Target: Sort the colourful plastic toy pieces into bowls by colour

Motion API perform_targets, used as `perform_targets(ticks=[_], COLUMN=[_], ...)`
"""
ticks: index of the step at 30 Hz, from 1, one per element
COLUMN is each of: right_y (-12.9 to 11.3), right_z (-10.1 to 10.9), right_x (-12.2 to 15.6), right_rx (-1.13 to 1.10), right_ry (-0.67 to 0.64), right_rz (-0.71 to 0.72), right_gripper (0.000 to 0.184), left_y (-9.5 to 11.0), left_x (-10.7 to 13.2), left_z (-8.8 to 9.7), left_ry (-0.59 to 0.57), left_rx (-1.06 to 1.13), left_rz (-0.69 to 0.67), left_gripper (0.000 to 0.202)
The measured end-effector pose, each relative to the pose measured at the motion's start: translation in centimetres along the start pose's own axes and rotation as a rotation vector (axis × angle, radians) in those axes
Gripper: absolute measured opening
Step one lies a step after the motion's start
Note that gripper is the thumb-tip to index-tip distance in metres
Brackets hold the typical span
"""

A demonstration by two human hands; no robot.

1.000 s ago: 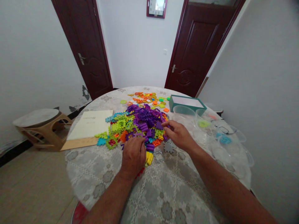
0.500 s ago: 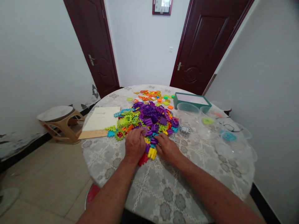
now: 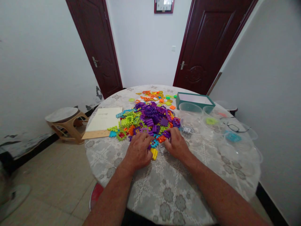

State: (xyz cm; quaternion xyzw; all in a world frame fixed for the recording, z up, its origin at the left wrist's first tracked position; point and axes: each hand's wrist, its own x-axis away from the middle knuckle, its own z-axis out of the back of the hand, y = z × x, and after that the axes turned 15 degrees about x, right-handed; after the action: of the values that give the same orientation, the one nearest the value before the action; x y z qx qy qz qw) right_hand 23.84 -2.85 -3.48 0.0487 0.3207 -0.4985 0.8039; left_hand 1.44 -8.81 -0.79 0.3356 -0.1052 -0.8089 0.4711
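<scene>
A heap of plastic interlocking building pieces in purple, lime, blue and orange lies on the table. At its front edge my left hand rests palm down, fingers spread over some pieces and partly hiding them. A yellow piece lies beside its thumb. My right hand is at the heap's right front, with a purple ridged piece between its thumb and fingers. An orange piece and a blue piece lie between the two hands.
Clear plastic tubs, a green box and eyeglasses are on the right. A cream board lies left. Smaller orange and yellow pieces are scattered behind the heap. A stool stands beyond the table.
My hands have moved farther apart, the right one shifting right. An orange piece now shows between them. The red piece in front of the heap is no longer visible near my left hand.
</scene>
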Motion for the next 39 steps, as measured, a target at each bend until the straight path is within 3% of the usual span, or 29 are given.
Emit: perform_targets(ticks=[3,8,14,20,24,28,32,36,39], right_y=[0.4,0.9,0.6,0.2,0.1,0.2,0.4,0.8,1.0], right_z=[-0.2,-0.3,0.0,-0.1,0.1,0.3,0.1,-0.4,-0.6], right_x=[-0.1,-0.2,-0.2,0.1,0.1,0.0,0.0,0.0,-0.1], right_rx=[-0.01,-0.011,-0.006,-0.036,-0.037,-0.031,-0.023,-0.04,-0.033], right_ry=[0.01,0.023,-0.002,-0.084,-0.102,-0.109,-0.112,-0.044,-0.053], right_rz=[0.009,0.008,-0.003,-0.042,-0.066,-0.077,-0.076,-0.019,0.011], right_gripper=[0.027,0.031,0.031,0.029,0.031,0.032,0.035,0.048,0.046], left_y=[0.2,-0.2,-0.7,-1.1,-0.2,0.9,1.4,2.0,3.0], left_x=[0.2,0.4,0.1,-0.1,0.1,0.2,0.0,0.7,2.6], left_z=[0.2,0.1,-0.3,-0.5,0.2,0.5,0.3,0.7,0.8], left_ry=[-0.108,-0.164,-0.156,-0.082,-0.114,-0.195,-0.245,-0.217,-0.268], left_rx=[-0.002,-0.023,-0.027,0.022,0.109,0.132,0.117,0.104,0.09], left_rz=[-0.003,0.009,-0.002,-0.04,-0.077,-0.104,-0.108,-0.05,0.021], left_gripper=[0.057,0.064,0.048,0.052,0.054,0.039,0.043,0.035,0.035])
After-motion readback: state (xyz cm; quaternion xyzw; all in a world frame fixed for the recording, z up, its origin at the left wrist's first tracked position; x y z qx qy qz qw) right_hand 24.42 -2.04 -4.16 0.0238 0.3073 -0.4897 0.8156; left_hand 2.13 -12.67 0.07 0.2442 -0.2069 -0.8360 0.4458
